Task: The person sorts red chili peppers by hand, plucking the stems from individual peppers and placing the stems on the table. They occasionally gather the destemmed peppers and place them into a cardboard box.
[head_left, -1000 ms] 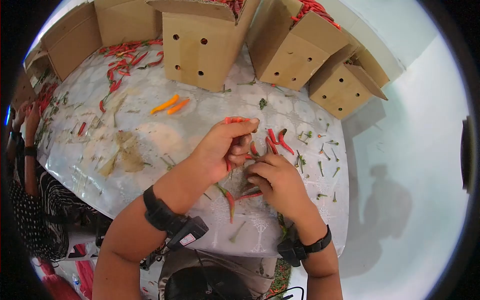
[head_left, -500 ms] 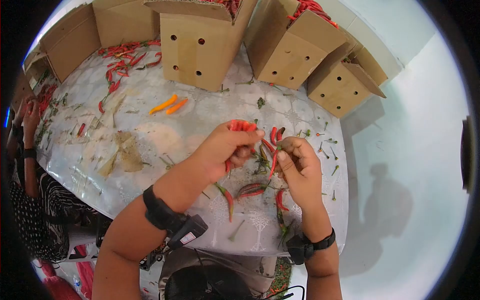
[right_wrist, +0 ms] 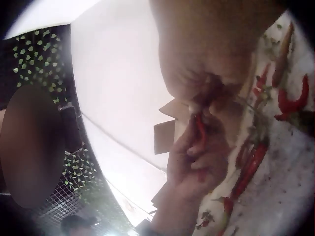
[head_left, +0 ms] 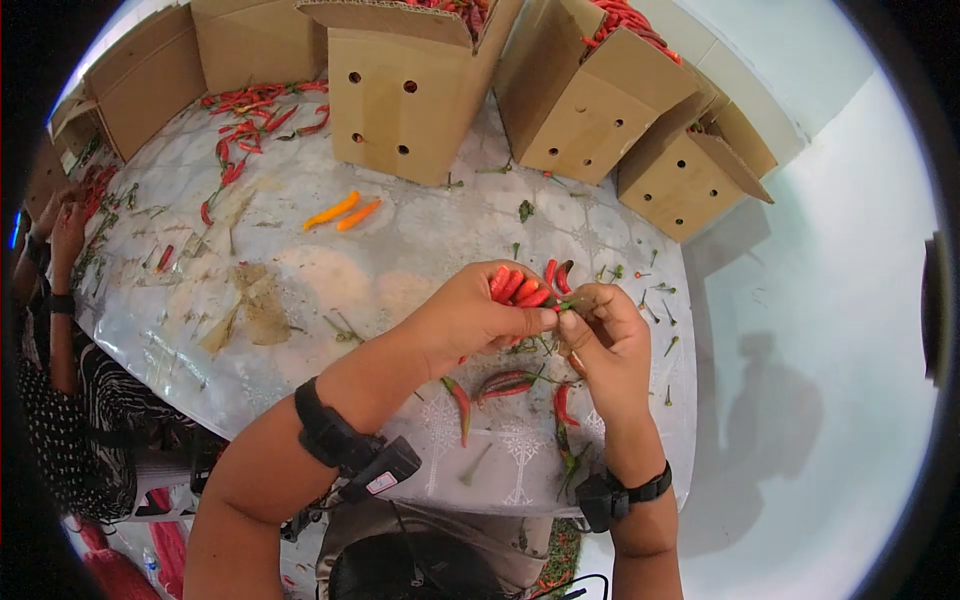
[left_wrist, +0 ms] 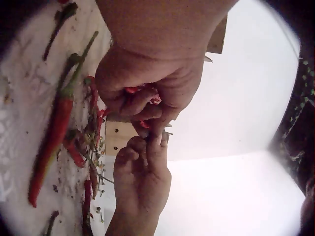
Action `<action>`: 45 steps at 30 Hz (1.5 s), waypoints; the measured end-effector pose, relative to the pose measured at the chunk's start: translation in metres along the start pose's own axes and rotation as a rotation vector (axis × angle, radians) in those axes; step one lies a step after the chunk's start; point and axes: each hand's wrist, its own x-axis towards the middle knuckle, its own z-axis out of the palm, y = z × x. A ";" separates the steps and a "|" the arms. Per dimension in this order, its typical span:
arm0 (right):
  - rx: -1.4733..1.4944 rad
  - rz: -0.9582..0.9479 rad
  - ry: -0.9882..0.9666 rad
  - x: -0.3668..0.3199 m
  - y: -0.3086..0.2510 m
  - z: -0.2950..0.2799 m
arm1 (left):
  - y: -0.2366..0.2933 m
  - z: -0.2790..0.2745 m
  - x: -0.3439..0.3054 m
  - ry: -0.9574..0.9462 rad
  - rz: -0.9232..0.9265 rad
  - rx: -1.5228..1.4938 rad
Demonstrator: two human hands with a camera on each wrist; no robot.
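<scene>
Several red chilies (head_left: pixel 515 287) are bunched in my left hand (head_left: pixel 470 318), their ends poking out past its curled fingers. My right hand (head_left: pixel 615 350) meets it at the fingertips, where thumb and forefinger pinch the green stem (head_left: pixel 566 305) of a chili. In the left wrist view the tips of both hands come together, and the pinched stem is mostly hidden. The right wrist view shows a red chili (right_wrist: pixel 200 130) lying along the left hand's fingers. Below the hands on the table are a dark-red chili (head_left: pixel 507 383) and a red-green chili (head_left: pixel 459 410).
Cardboard boxes (head_left: pixel 380 120) holding red chilies stand along the table's far side. Two orange chilies (head_left: pixel 343 211) lie mid-table. Loose green stems (head_left: pixel 672 345) are scattered at the right, and a red chili pile (head_left: pixel 240 125) lies at the far left. Another person's hands (head_left: pixel 66 235) work at the left edge.
My right hand rose from the table pile with a red chili and brought it to the left fingertips. The left hand has turned, showing more of its chilies. A stem now lies beyond it.
</scene>
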 end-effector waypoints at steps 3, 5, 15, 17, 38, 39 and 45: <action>-0.060 -0.046 0.029 0.000 -0.002 0.002 | 0.003 0.001 -0.002 0.025 0.011 -0.003; -0.099 -0.083 0.056 -0.001 -0.003 0.002 | 0.004 0.003 -0.002 0.049 0.008 0.002; 0.093 0.189 0.005 0.000 -0.002 -0.010 | -0.002 0.005 0.000 -0.014 0.059 0.007; 0.323 0.314 0.033 0.000 -0.004 -0.007 | -0.004 0.005 0.001 -0.022 0.037 -0.004; -0.855 -0.090 0.378 0.008 -0.004 -0.045 | 0.006 -0.008 0.003 0.103 -0.064 -0.399; -0.903 -0.078 0.323 0.006 -0.002 -0.047 | 0.008 -0.009 0.003 0.125 -0.085 -0.448; -0.993 0.268 -0.247 0.001 -0.010 -0.045 | 0.008 -0.017 0.006 0.158 -0.098 -0.515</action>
